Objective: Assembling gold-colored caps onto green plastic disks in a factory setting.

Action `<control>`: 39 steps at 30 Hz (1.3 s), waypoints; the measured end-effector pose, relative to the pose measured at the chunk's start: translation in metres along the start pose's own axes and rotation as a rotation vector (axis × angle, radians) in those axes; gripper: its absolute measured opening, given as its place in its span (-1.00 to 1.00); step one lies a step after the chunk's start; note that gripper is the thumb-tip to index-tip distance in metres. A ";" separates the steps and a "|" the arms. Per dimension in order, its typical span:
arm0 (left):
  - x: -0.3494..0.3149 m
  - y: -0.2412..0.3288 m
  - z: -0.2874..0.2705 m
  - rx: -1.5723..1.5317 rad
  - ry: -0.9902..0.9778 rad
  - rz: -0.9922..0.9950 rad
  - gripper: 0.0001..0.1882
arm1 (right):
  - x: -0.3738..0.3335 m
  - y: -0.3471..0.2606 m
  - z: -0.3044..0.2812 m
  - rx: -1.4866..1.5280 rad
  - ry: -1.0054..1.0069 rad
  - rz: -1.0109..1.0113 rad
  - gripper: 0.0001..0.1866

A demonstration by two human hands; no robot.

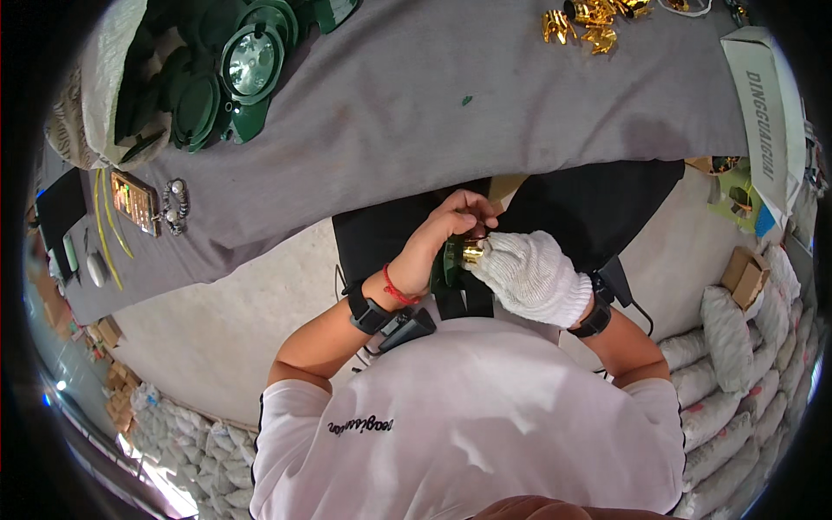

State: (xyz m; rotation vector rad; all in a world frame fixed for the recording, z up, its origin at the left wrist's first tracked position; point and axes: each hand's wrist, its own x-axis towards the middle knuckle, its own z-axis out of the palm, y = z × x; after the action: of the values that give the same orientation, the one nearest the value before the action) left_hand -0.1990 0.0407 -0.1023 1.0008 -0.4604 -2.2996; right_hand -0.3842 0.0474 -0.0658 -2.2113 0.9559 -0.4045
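Note:
Close to my body, over my lap, both hands meet just off the table's near edge. My left hand (433,241) is bare, with a red cord at the wrist, and its fingers curl round a dark green plastic piece (450,262). A white knitted glove covers my right hand (530,276), whose fingertips press on a small shiny gold piece (472,250) against the green one. The gloved fingers partly hide where the two pieces meet, so I cannot tell how they join.
Round green plastic parts (251,65) spill from a white sack (108,78) at the far left of the grey-covered table (416,113). Several gold pieces (598,22) lie at the far edge. A phone (135,202) and a beaded bracelet (175,208) are at left. Filled sacks (728,338) are stacked right.

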 end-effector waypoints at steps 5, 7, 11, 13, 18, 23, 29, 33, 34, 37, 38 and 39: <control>0.001 0.004 0.002 0.181 -0.023 0.085 -0.52 | 0.016 -0.018 -0.021 0.977 -0.188 0.803 -0.86; -0.005 0.007 0.005 0.448 0.014 0.161 -0.52 | 0.025 -0.021 -0.028 1.150 -0.216 1.055 -0.85; 0.012 -0.021 -0.012 0.002 0.061 -0.018 -0.47 | 0.026 -0.004 -0.018 1.016 -0.292 1.085 -0.80; 0.008 -0.022 -0.017 -0.086 0.046 -0.053 -0.41 | 0.030 -0.005 -0.036 0.580 -0.239 0.909 -0.76; 0.001 -0.028 -0.033 -0.482 0.024 -0.119 -0.28 | 0.049 -0.002 -0.084 0.378 0.564 0.600 -0.77; -0.003 -0.020 -0.024 -0.541 0.010 -0.133 -0.19 | 0.093 0.062 -0.104 -0.546 0.778 0.528 -0.60; -0.012 -0.011 -0.018 -0.647 -0.033 -0.174 -0.30 | 0.056 0.029 -0.096 0.597 0.500 0.720 -0.72; -0.002 -0.011 -0.014 -0.567 -0.057 -0.142 -0.39 | 0.021 -0.016 -0.030 0.827 0.082 0.543 -0.68; 0.000 -0.008 -0.009 -0.604 -0.068 -0.136 -0.40 | 0.013 -0.016 -0.015 0.823 0.071 0.577 -0.68; 0.003 -0.007 0.004 -0.593 -0.047 -0.088 -0.44 | 0.004 -0.018 0.002 0.855 -0.059 0.656 -0.65; 0.004 -0.009 0.006 -0.543 -0.016 -0.040 -0.46 | 0.002 -0.018 0.005 0.813 -0.058 0.628 -0.66; 0.005 -0.010 0.004 -0.543 -0.014 -0.043 -0.46 | 0.000 -0.018 0.009 0.771 -0.056 0.599 -0.67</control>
State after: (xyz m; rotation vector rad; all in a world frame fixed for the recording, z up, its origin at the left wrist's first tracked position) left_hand -0.2088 0.0459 -0.1074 0.7234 0.1824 -2.2817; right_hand -0.3700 0.0602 -0.0593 -1.1764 1.1313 -0.3424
